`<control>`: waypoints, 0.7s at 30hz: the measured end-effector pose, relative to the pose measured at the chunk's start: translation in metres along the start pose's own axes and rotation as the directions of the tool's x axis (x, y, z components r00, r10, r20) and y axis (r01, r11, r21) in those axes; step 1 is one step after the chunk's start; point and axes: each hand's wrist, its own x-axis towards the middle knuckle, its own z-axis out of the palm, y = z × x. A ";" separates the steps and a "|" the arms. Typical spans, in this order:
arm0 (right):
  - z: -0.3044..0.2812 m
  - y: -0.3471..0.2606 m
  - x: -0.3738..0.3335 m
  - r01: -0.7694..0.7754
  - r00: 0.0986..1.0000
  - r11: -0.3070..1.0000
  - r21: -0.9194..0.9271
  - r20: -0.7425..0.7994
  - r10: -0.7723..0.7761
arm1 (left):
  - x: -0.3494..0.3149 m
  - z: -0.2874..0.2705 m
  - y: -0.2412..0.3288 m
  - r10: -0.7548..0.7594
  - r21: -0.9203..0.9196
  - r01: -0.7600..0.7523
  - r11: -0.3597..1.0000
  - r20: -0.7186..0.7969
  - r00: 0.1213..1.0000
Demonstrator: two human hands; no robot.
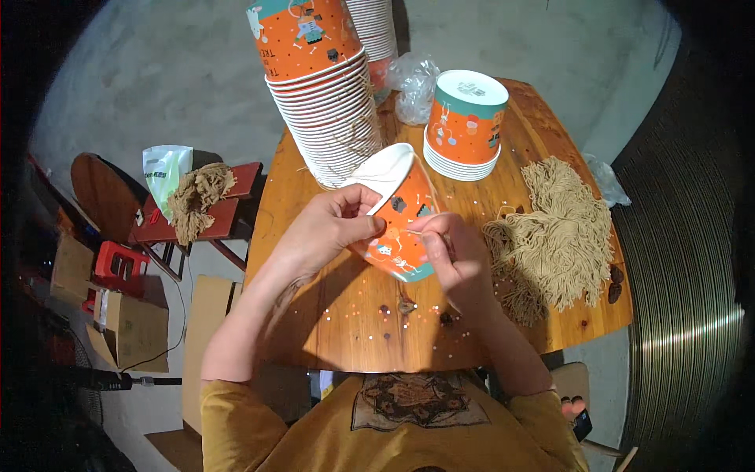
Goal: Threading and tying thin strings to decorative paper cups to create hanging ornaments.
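An orange paper bucket (403,206) with a white rim and printed cartoon figures is tilted on its side above the table. My left hand (330,228) is closed on its rim, with the thumb on the outer wall. A thin tan cord (430,182) runs from near the rim down the bucket's side to my right hand (458,256). The fingers of that hand are pinched on the cord close to the bucket wall. Right of my hands, a large heap of tan cords (566,236) lies on the table.
On the wooden table (354,346) a tall stack of nested buckets (324,110) stands at the left, with another stack (373,31) behind it. Upside-down buckets (464,130) and crumpled clear plastic (414,86) lie farther back. Small punched dots scatter near the front. A bench (200,224) holds more cord.
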 end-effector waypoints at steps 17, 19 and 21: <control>-0.009 0.004 0.010 0.222 0.971 0.974 -0.044 -0.083 -0.225 | 0.011 0.018 0.011 -0.035 0.052 0.036 0.998 -0.016 0.999; -0.012 0.004 0.011 0.355 0.931 0.899 -0.256 0.006 -0.366 | 0.013 0.018 0.011 -0.039 0.050 0.039 0.998 -0.012 0.999; -0.014 0.006 0.011 0.421 0.904 0.863 -0.279 0.053 -0.424 | 0.012 0.021 0.013 -0.038 0.059 0.038 0.998 -0.009 0.999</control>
